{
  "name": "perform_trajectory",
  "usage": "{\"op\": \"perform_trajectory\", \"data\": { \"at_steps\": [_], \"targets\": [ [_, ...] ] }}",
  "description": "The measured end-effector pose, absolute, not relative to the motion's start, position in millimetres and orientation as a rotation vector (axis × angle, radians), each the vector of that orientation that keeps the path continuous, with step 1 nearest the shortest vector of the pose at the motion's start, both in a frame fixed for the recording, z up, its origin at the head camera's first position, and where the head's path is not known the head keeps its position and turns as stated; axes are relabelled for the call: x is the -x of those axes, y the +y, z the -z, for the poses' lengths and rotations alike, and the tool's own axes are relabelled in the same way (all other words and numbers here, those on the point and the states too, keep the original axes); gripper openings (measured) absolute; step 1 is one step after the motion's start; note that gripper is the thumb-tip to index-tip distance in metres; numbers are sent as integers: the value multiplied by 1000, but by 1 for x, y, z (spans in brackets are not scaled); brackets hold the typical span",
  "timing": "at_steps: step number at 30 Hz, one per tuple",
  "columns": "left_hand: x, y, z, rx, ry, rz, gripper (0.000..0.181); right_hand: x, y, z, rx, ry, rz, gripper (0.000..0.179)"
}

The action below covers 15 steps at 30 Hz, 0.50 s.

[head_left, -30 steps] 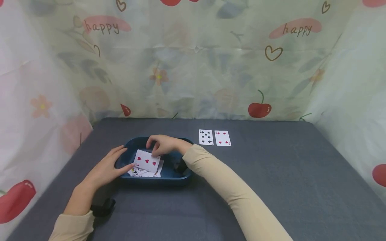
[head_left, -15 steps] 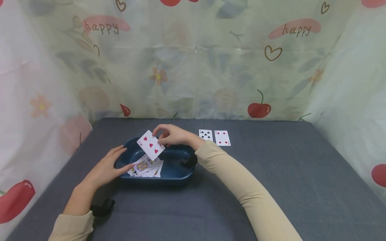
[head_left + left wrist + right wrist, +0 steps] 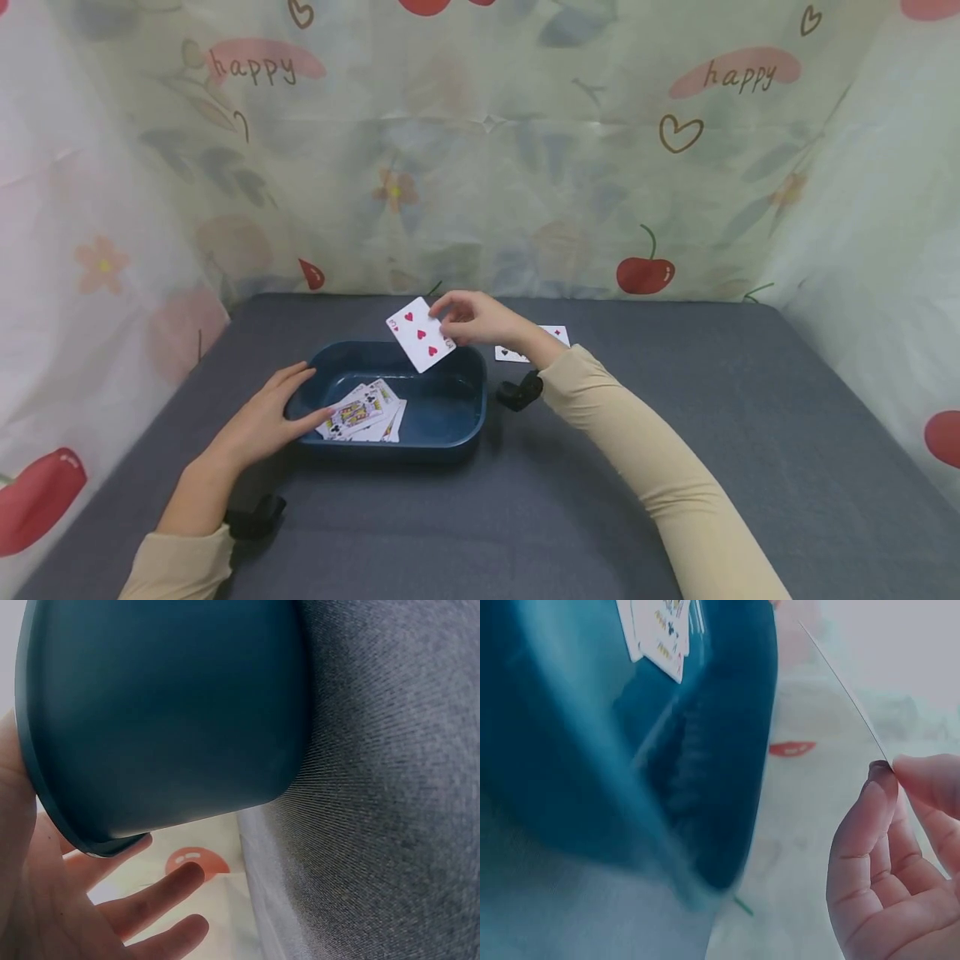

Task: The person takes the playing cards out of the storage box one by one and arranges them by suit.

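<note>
In the head view my right hand [image 3: 480, 318] pinches a three of hearts playing card [image 3: 421, 334] by its edge, above the far right part of a dark blue plastic basin [image 3: 468, 442]. The right wrist view shows the card edge-on between thumb and fingertips. My left hand [image 3: 262, 421] holds the basin's left end, thumb over the rim and the other fingers outside, several of them extended in the left wrist view. Several playing cards [image 3: 363, 414], a king of clubs on top, lie overlapping at the basin's left side, partly beneath the thumb.
Two cards lie face up on the grey cloth-covered table [image 3: 675, 400], right of the basin; the seven of spades [image 3: 510, 354] and the four of diamonds [image 3: 557, 333] are partly hidden by my right arm. A printed curtain [image 3: 487, 167] surrounds the table on the back and sides.
My right hand has lifted the three of hearts off the pile and carried it up and to the right, uncovering the king of clubs. The left hand and basin have stayed in place.
</note>
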State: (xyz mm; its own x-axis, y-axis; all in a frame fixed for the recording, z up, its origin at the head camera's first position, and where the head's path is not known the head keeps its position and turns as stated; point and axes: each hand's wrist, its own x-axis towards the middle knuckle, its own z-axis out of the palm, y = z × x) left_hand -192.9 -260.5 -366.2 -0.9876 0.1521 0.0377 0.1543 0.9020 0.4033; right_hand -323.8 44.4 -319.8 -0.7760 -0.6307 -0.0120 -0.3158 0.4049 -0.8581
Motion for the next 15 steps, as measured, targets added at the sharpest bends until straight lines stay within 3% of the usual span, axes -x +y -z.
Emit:
{"op": "perform_trajectory", "data": {
  "at_steps": [15],
  "targets": [
    [193,-261,367,258,-3055,634,81,321,108,325,675,2401,1472,31]
  ]
}}
